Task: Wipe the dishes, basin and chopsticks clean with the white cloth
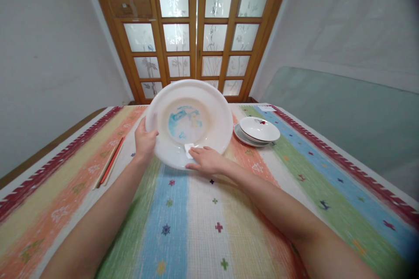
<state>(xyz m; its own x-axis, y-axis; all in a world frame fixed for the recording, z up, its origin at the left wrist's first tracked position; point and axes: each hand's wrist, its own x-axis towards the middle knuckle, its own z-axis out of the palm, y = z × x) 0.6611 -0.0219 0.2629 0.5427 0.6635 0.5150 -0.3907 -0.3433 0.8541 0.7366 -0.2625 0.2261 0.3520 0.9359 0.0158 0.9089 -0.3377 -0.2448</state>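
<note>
A large white basin [214,115] with a faded blue print on its bottom is tilted up, its inside facing me. My left hand [145,141] grips the basin's left rim, thumb on the inner side and fingers behind it. Against the lower inner wall, my right hand [204,160] presses a small white cloth or tissue [189,150] under its fingertips. The right fingers lie fairly flat over the cloth, closed together on it. The basin's back is hidden.
On the right stands a stack of white dishes [260,130], the top one with a small red mark. Several chopsticks [109,163], one of them red, lie at the left. A striped tablecloth [176,226] covers the table. Wooden glazed doors [198,30] are behind.
</note>
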